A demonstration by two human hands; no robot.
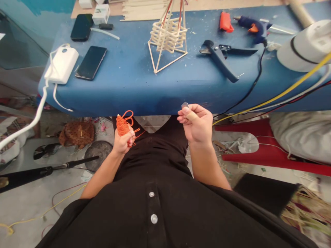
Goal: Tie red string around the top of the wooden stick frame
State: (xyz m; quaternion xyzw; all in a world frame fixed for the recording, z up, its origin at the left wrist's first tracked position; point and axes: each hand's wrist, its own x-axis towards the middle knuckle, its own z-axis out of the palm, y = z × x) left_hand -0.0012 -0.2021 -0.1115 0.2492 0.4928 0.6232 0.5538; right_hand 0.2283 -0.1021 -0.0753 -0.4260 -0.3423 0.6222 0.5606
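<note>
My left hand [124,140] is wrapped round a bundle of orange yarn [122,126], whose loops and a loose end stick out past the fingers. A pale tip shows at the top of the bundle. Between thumb and fingers, my right hand [197,123] pinches a small flat grey metal piece, perhaps a blade [184,105]. Both hands are in front of the blue table edge, apart from each other. Beyond them on the table stands a frame of thin wooden sticks [168,38], with stacked sticks inside and reddish strands running up it.
Dark-handled cutters [222,57], a glue gun [254,27] and an orange-red object [226,22] lie at the right, near a white cylinder [302,46]. Cables cross the right edge. Two phones [91,63] and a white power adapter [62,65] are at the left. Loose sticks [144,9] lie behind.
</note>
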